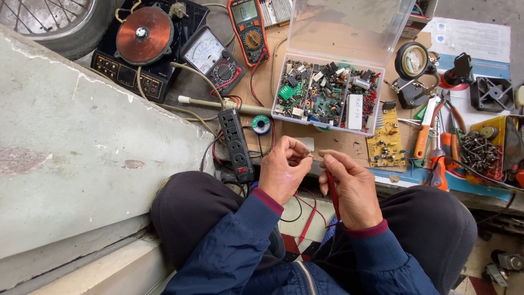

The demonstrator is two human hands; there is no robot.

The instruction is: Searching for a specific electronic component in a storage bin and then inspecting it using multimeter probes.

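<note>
Nearest us, our knees in dark trousers frame the view, blue sleeves with maroon cuffs coming forward. Our left hand (284, 172) is curled shut, thumb and fingers pinching a tiny component (309, 157) at the fingertips; too small to make out its kind. Our right hand (352, 188) grips a red test probe (332, 191) that runs down through the palm, its lead trailing between the knees; the forefinger and thumb reach toward the left fingertips, nearly touching. Just beyond the hands, at the bench edge: a black power strip (236, 145) to the left, a small spool of solder (261, 124) beside it, a yellow circuit board (385, 142) to the right. Farther right, orange-handled pliers (424, 134) and a yellow tray of screws (480, 153). Behind the hands sits a clear plastic parts box (326, 98), lid up, packed with mixed electronic components. Farther back: an analogue meter (213, 57), an orange digital multimeter (248, 27), and a copper coil (144, 35) on a black appliance. Far left corner, a spoked wheel (49, 22).
</note>
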